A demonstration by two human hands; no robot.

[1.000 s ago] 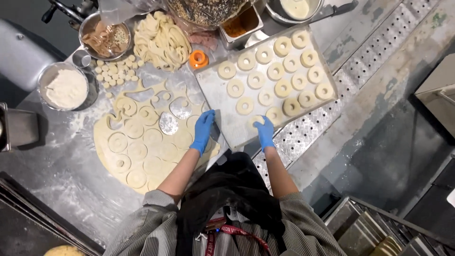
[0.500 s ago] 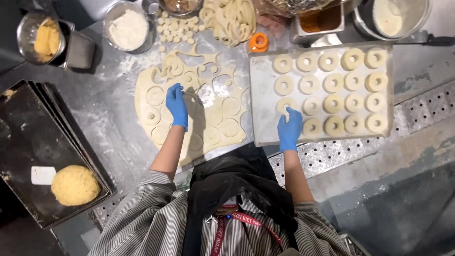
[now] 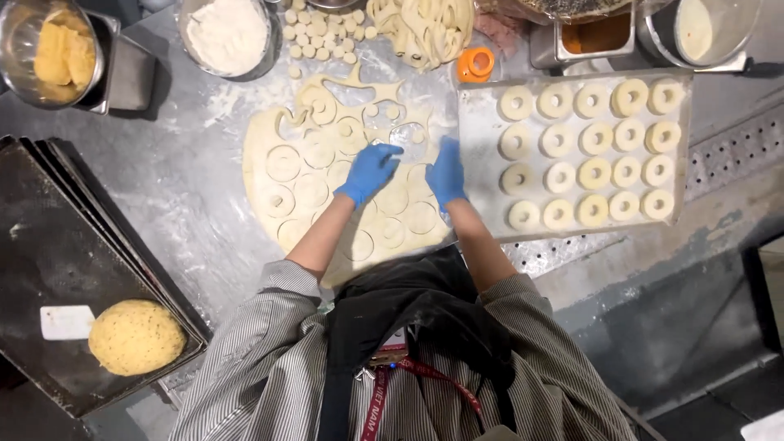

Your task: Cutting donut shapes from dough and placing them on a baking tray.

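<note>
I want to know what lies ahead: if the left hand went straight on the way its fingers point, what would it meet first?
Probably the round cutter, just beyond the left hand on the dough sheet; heights are hard to judge from above.

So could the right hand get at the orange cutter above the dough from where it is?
Probably yes: the right hand rests on the rolled dough, and only floured table lies between it and the orange cutter.

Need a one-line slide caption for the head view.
Blue-gloved left hand and right hand rest on a ring-cut sheet of pale dough, beside a metal tray of raw doughnut rings.
</note>
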